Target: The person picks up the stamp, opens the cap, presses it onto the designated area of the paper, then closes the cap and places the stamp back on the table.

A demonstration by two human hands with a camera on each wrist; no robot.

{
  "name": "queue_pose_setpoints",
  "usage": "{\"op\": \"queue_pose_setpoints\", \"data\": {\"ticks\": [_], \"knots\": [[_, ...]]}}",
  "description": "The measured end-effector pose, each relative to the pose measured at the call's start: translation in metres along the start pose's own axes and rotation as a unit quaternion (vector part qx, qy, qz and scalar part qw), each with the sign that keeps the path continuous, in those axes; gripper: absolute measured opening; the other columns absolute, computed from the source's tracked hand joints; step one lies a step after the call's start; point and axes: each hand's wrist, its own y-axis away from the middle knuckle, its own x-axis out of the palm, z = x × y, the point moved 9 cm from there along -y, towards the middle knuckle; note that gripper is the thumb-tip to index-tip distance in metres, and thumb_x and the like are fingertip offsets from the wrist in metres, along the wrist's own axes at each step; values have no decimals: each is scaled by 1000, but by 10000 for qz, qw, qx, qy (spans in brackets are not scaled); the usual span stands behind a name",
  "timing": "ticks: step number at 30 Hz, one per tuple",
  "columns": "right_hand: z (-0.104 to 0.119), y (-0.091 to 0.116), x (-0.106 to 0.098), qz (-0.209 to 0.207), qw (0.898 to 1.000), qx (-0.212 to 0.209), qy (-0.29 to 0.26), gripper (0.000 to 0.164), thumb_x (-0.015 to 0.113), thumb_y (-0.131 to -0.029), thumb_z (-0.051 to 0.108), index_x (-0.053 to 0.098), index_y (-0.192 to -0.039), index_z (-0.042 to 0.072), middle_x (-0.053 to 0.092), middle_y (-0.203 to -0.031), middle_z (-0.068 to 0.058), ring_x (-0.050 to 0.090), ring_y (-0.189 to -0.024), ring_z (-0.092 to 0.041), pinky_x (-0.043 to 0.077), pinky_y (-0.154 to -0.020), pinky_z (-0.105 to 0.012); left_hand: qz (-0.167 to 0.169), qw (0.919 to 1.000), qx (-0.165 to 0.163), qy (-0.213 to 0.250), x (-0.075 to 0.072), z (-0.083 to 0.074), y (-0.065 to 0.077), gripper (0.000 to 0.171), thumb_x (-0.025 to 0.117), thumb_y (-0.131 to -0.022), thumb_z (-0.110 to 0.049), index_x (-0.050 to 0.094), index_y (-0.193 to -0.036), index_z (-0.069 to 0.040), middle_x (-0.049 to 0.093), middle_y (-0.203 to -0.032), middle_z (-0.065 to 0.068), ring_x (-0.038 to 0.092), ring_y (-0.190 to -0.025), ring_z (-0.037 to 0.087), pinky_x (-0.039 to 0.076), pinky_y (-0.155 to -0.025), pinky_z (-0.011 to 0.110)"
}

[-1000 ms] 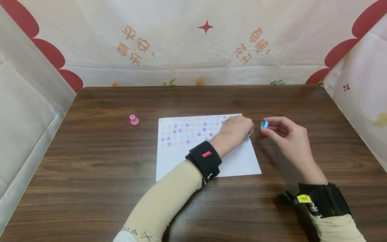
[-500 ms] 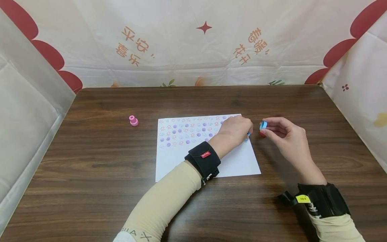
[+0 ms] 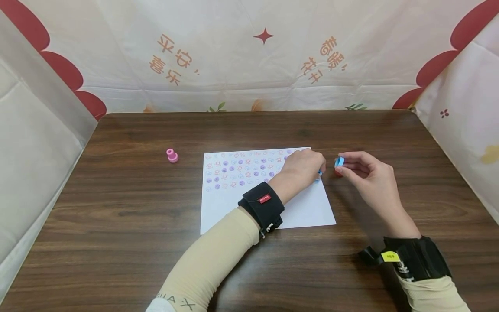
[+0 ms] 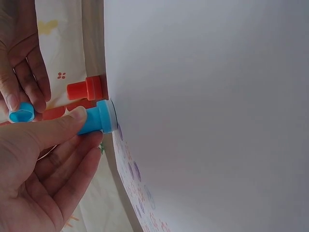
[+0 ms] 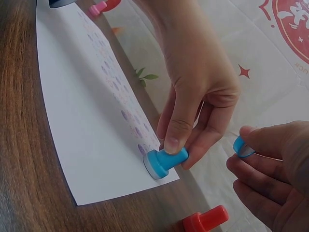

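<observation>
My left hand (image 3: 300, 170) grips a blue self-inking stamp (image 5: 166, 160) by its narrow handle, thumb on one side and fingers on the other. In the right wrist view the stamp's wide face sits against the white paper (image 3: 304, 212) near its right edge, at the end of the printed rows. To the right of the sheet, my right hand (image 3: 374, 182) pinches a small blue cap (image 3: 339, 161) between thumb and index finger, hollow side showing in the left wrist view. A red stamp (image 4: 86, 89) stands on the table by the right hand, mostly hidden in the head view.
A pink stamp (image 3: 172, 156) stands on the brown wooden table (image 3: 117, 195), left of the paper. Small purple, red and blue prints fill rows on the sheet's upper part. A printed cloth (image 3: 234, 56) hangs behind the table, with more cloth at both sides.
Both hands hold nearly the same place, the left with the blue stamp at the paper and the right with the cap. The view has shifted very slightly.
</observation>
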Motion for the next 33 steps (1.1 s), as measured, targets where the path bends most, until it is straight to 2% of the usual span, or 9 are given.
{"op": "queue_pose_setpoints", "data": {"ticks": [11,20,24,28,33], "knots": [[0,-2,1,41,10000,33,7,31,74,-81,8,67,-111,3,63,-97,19,62,-82,5,48,-72,0,93,9997,-101,215,2,6,-2,23,69,-87,-21,71,-110,-25,70,-110,-8,57,-94,8,53,-83,23],[1,-4,2,74,10000,40,3,31,74,-81,9,67,-111,4,65,-98,14,63,-82,5,48,-73,0,284,9995,63,92,-4,9,0,23,67,-89,-25,69,-112,-24,66,-108,-8,54,-91,7,52,-77,23],[2,-5,5,120,9999,14,39,32,74,-81,9,67,-111,3,66,-99,9,63,-82,6,47,-73,0,118,9992,7,382,-14,15,7,23,66,-90,-28,68,-112,-24,67,-107,-8,56,-86,6,52,-71,22],[4,-6,6,134,9999,-9,79,31,74,-82,10,67,-111,3,67,-98,6,62,-82,6,47,-73,0,-188,9969,4,759,-28,22,16,25,67,-88,-29,67,-112,-22,67,-109,-6,58,-89,7,54,-76,22],[6,-8,10,161,9999,2,41,31,74,-82,10,67,-111,3,66,-97,8,63,-82,6,48,-72,0,-609,9920,37,1101,-45,33,28,26,70,-86,-28,67,-111,-21,68,-110,-4,59,-94,8,54,-83,23]]}}
